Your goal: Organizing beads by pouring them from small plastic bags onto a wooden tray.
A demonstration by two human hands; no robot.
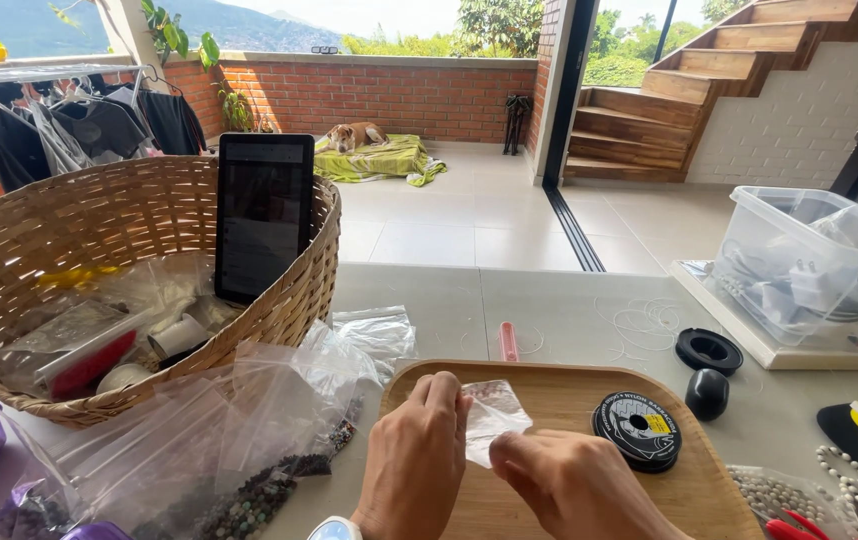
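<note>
Left hand: my left hand [417, 455] sits at about 6 o'clock in the view, fingers curled in narrow, pinching the left edge of a small clear plastic baggie [490, 415].

Right hand: the right hand [571, 485] is just to the right at roughly 5 o'clock, fingers tucked, gripping the lower right corner of the same baggie. So both hands are closed on it, nothing else in them.

Baggie: held just above the wooden tray [549, 395], a bit crumpled and see-through. Can't tell if anything's inside.

Spool: a black spool of thread with a yellow label [636, 430] lies flat on the tray, at 3 o'clock from the baggie, near the right hand but not touching it.

Bead bags: big clear bags with dark beads [249, 470] sprawl at 9 o'clock from the left hand, beside the tray.

Basket: wicker basket [9, 240] way over at 10 o'clock, with a black tablet [263, 215] leaning upright against its rim.

Other bits: a small pink tube [508, 341] at 12 o'clock just past the tray, a black ring-shaped lid [708, 351] and a black rounded cap [707, 393] at 2 o'clock, and a clear plastic bin [749, 225] further out that way.

Background: a dog [354, 135] lies on a green blanket out on the terrace.
</note>
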